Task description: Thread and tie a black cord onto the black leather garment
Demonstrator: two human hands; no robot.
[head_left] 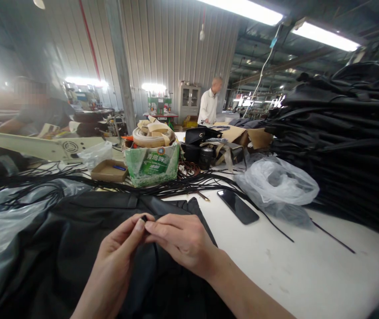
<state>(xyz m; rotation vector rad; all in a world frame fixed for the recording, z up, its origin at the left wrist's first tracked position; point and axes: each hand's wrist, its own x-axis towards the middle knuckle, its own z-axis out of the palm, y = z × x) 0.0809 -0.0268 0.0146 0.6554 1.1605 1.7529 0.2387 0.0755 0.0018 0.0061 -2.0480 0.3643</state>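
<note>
My left hand (123, 252) pinches a small black piece (144, 218) between thumb and forefinger. My right hand (184, 241) is closed too, its fingertips pressed against the same piece from the right. Most of that piece is hidden by the fingers, so its kind cannot be told. Both hands are above a black garment-like cloth (76, 226) that looks smooth, spread over the near left of the table. A thin dark strand seems to hang below my right fingers against the cloth.
On the white table (295, 274) lie a phone (238, 206), black cords (149, 189), a plastic bag (275, 179), a cardboard tray (109, 172) and a green box (152, 164). Black fabric (342, 133) is piled high at right. A person (209, 104) stands behind; another person (43, 110) sits left.
</note>
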